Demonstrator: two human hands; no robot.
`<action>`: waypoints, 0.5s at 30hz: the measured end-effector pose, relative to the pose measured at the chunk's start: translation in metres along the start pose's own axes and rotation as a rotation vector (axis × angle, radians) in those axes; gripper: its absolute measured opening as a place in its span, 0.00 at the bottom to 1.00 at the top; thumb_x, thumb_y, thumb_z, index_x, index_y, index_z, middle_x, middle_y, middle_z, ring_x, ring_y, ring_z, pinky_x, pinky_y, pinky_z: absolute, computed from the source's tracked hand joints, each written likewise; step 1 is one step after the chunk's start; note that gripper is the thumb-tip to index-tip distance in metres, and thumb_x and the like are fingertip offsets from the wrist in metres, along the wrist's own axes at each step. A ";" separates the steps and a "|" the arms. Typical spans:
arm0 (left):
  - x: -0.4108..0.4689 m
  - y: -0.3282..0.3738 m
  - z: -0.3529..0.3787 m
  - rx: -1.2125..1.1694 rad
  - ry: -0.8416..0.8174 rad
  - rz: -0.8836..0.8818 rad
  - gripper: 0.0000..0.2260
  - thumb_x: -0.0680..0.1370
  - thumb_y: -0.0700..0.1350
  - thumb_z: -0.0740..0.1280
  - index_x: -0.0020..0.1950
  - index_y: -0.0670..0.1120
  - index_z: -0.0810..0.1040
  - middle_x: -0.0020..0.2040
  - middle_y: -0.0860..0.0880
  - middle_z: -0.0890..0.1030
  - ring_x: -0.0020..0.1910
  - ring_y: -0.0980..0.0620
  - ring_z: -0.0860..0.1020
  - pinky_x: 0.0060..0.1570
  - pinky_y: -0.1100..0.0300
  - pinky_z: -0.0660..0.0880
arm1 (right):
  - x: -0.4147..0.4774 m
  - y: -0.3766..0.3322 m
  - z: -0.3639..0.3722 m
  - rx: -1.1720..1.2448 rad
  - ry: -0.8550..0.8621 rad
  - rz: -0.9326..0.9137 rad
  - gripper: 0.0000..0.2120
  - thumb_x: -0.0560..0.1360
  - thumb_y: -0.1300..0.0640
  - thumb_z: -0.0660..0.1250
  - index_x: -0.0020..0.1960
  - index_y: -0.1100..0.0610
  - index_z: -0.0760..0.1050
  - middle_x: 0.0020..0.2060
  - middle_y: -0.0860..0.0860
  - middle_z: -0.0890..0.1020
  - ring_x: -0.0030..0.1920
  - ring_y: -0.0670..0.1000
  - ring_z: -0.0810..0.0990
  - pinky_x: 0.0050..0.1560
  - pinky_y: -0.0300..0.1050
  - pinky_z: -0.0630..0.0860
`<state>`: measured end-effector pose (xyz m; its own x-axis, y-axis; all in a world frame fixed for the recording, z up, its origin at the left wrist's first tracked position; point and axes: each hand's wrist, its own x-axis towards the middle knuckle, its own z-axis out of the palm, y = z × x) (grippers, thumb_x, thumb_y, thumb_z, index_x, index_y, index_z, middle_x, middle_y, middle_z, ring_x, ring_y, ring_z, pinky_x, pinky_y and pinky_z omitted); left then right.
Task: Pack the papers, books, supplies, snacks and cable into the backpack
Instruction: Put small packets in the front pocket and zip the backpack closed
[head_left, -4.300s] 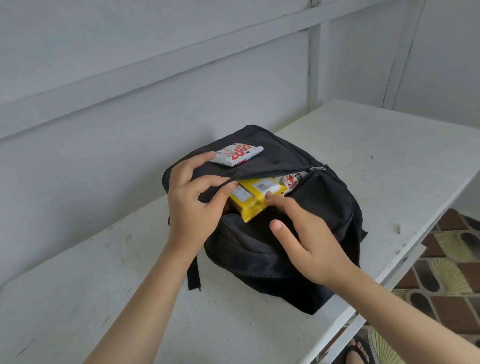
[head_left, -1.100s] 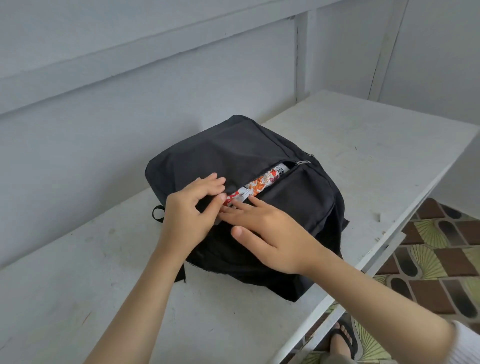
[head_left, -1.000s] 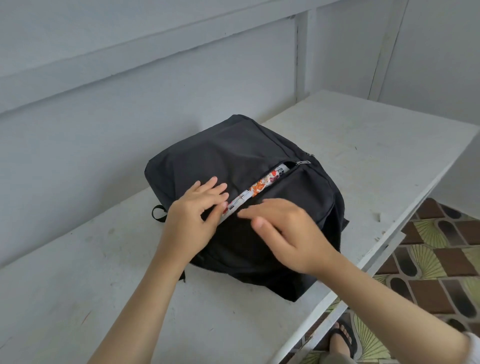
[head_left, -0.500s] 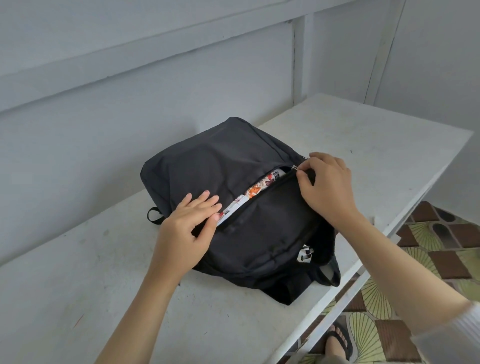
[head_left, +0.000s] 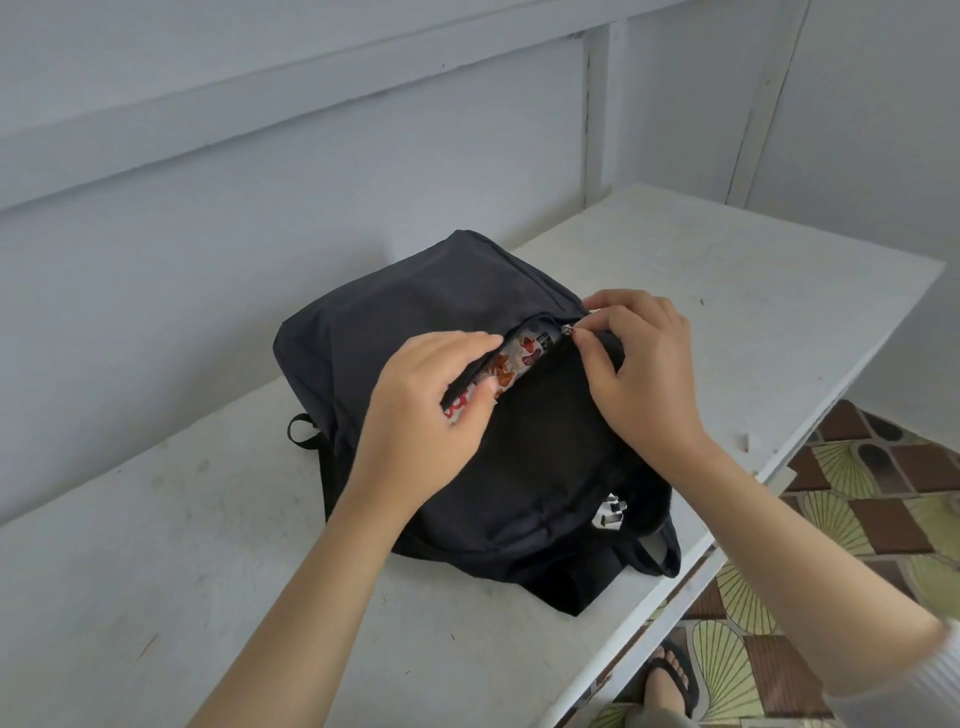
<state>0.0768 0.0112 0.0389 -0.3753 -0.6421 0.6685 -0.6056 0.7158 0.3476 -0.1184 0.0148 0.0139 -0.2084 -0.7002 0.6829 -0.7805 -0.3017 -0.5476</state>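
1. The black backpack (head_left: 415, 312) lies flat on the white bench (head_left: 156, 571), close to its front edge. Its front pocket gapes along a slanted slot.
2. A printed snack wrapper (head_left: 524, 358) shows in that slot. It is inside the pocket, but right up at the mouth and against the zip teeth.
3. Our left hand (head_left: 431, 410) works at the near end of the slot. Its fingers (head_left: 467, 343) curl over the upper lip of the pocket, gripping the backpack fabric, and the thumb presses just below, beside the wrapper.
4. Our right hand (head_left: 639, 364) is at the far end, where thumb and fingertip pinch the small metal zipper pull (head_left: 567, 328).
5. We judge this to be the zipping of the snack pocket, not yet closed, with most of the slot left to run.
6. First risk: the slider bites the wrapper's edge and jams or tears it, because the wrapper sits so high in the mouth.
7. Second risk: our own thumb lies near the track's path — the pull could nip it or stall there.
8. Third risk: if the left grip slackens, the fabric bunches and the tug drags the bag towards the bench edge instead of closing the teeth.
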 end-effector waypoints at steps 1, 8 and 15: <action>0.005 0.003 0.004 0.009 -0.018 0.015 0.15 0.74 0.45 0.65 0.59 0.44 0.79 0.56 0.49 0.80 0.58 0.55 0.75 0.61 0.62 0.71 | 0.000 -0.002 0.000 0.005 -0.008 -0.020 0.03 0.73 0.60 0.68 0.42 0.57 0.80 0.50 0.50 0.81 0.53 0.49 0.74 0.55 0.39 0.61; 0.034 0.013 0.038 0.176 -0.103 0.009 0.17 0.67 0.50 0.75 0.53 0.47 0.79 0.48 0.49 0.79 0.47 0.50 0.76 0.47 0.60 0.69 | -0.005 -0.008 0.002 0.195 -0.049 0.081 0.05 0.73 0.56 0.67 0.42 0.55 0.81 0.49 0.41 0.76 0.53 0.42 0.71 0.58 0.46 0.68; 0.034 0.001 0.053 0.175 -0.035 0.053 0.07 0.73 0.49 0.69 0.42 0.46 0.82 0.36 0.51 0.80 0.35 0.51 0.75 0.34 0.53 0.73 | -0.002 -0.001 0.000 0.253 -0.192 0.226 0.04 0.74 0.54 0.68 0.43 0.47 0.80 0.52 0.37 0.75 0.59 0.43 0.71 0.56 0.27 0.61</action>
<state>0.0263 -0.0245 0.0275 -0.4322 -0.6160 0.6585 -0.6959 0.6923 0.1908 -0.1172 0.0165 0.0132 -0.2259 -0.8682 0.4419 -0.5528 -0.2593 -0.7920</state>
